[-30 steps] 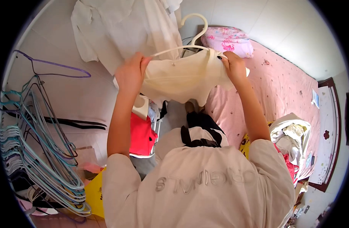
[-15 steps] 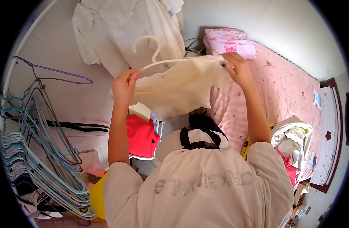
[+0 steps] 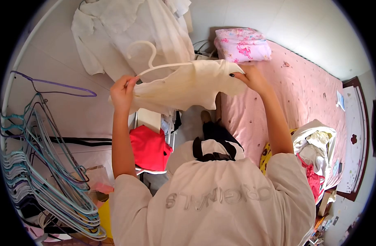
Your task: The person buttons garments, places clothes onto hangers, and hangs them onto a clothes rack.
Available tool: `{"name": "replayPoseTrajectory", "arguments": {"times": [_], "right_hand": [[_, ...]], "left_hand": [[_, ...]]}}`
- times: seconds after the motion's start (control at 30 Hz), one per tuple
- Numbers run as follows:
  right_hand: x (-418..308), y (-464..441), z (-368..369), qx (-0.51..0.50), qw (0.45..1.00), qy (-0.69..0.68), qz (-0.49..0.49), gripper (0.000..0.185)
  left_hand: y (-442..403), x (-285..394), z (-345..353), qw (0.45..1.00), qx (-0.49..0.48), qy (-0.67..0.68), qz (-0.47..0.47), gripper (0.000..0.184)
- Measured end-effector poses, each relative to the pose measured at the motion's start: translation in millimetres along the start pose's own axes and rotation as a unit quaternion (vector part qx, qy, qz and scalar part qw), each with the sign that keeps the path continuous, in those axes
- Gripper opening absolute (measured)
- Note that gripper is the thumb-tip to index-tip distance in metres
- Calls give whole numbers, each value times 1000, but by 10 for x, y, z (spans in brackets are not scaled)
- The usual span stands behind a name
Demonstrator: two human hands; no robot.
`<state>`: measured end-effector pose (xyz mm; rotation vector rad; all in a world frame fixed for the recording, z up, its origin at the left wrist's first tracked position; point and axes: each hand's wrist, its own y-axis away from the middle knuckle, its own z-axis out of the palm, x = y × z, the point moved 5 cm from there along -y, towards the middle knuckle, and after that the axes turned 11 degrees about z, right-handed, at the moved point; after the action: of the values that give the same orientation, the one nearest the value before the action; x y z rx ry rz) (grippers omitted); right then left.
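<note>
A cream-coloured garment [image 3: 184,88] is stretched between my two hands in front of me, draped over the right part of a white hanger [image 3: 167,67]. The hanger's hook points up and to the left. My left hand [image 3: 123,95] is closed around the hanger's left end and the garment's edge. At the other end, my right hand [image 3: 253,78] pinches the garment's shoulder, with the thumb in front; the hanger's tip there is hidden by cloth.
A white long-sleeved blouse [image 3: 110,37] hangs behind. Many hangers [image 3: 53,172] crowd a rack at left. Red cloth [image 3: 149,147] lies on a white stand below. To the right are a pink-covered bed [image 3: 302,94], a folded floral bundle [image 3: 243,45] and a clothes-filled basket [image 3: 315,135].
Both hands have shifted slightly left in view with the garment and hanger. The cloth's right end now sits smoother over the hanger, and its lower edge hangs higher.
</note>
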<state>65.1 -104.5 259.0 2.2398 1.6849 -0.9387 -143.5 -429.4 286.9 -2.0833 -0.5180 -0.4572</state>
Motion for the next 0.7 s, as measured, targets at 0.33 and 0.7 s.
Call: {"name": "replayPoseTrajectory", "arguments": {"times": [0.33, 0.7], "right_hand": [[379, 230, -178, 82, 994, 67, -2, 37], [-807, -368, 261, -33, 992, 21, -119, 18]], "left_hand": [[45, -220, -183, 999, 53, -5, -6, 11], [-132, 27, 76, 999, -22, -22, 27, 15]]}}
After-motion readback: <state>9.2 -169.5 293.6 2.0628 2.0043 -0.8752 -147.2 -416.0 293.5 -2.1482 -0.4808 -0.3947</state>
